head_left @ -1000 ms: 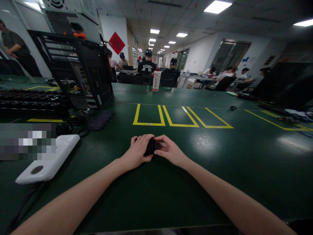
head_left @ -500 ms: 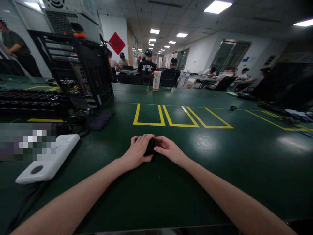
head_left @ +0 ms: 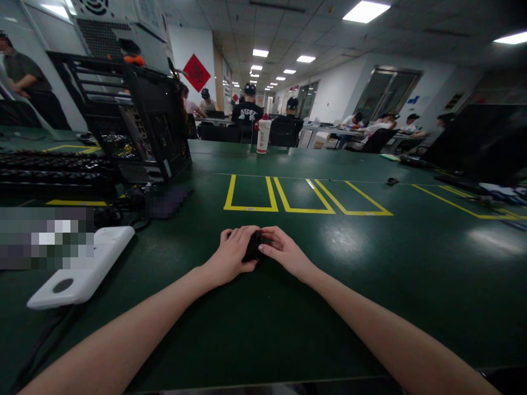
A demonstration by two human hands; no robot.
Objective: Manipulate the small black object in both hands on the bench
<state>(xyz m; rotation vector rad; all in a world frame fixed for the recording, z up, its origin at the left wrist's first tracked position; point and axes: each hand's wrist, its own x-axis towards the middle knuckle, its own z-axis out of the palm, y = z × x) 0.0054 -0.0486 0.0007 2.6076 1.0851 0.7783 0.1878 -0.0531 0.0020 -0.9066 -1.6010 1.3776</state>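
Note:
Low over the green table (head_left: 267,323), near the middle of the view, my left hand (head_left: 234,252) is closed around a small black block-like object (head_left: 252,248). Its fingers lie over the top and its thumb is at the near side. My right hand (head_left: 284,249) meets the object's right end, with thumb and fingertips bent against it. Most of the object is hidden by my hands, and its kind cannot be made out.
Yellow tape outlines (head_left: 251,208) mark the table ahead. A white power strip (head_left: 82,269) lies left, with a black computer case (head_left: 152,120) behind it. A white and red bottle (head_left: 263,136) stands at the far edge. Several people sit beyond.
Almost nothing differs. Both hands stay on the black object in the same place, with at most a very slight shift of the right fingers.

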